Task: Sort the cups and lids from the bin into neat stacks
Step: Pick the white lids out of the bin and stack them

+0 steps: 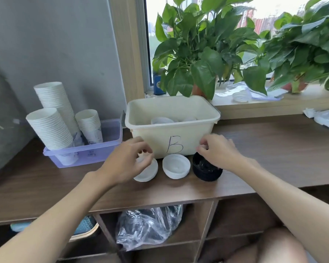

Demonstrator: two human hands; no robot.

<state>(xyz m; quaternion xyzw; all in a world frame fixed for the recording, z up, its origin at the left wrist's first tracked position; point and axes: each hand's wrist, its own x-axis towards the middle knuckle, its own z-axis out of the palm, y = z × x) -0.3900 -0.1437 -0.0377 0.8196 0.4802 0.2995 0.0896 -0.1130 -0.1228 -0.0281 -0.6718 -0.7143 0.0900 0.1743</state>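
- At 6 o'clock of the bin, left hand: fingertips curled in, thumb and index nearly meeting just above the left white lid stack. Pinching a lid or only near it: cannot tell.
- Right hand: fingertips curled and bunched at the 12 o'clock rim of the black lid stack. Gripping or only touching: cannot tell.
- Left hand covers the 9-to-12 o'clock part of its stack; right hand covers the 12-to-3 o'clock part of the black one.
- Middle white lid stack sits between those two, untouched, apart from both.
- All three stacks stand in a row on the wooden counter, just in front of the bin wall marked "B".
- Loose lids, white, lie on the bin floor.
- Purple tray at 9 o'clock of the bin holds three cup stacks, leaning.
- Plants at 12 o'clock on the sill.
- Plastic bag at 6 o'clock, on a shelf under the counter.
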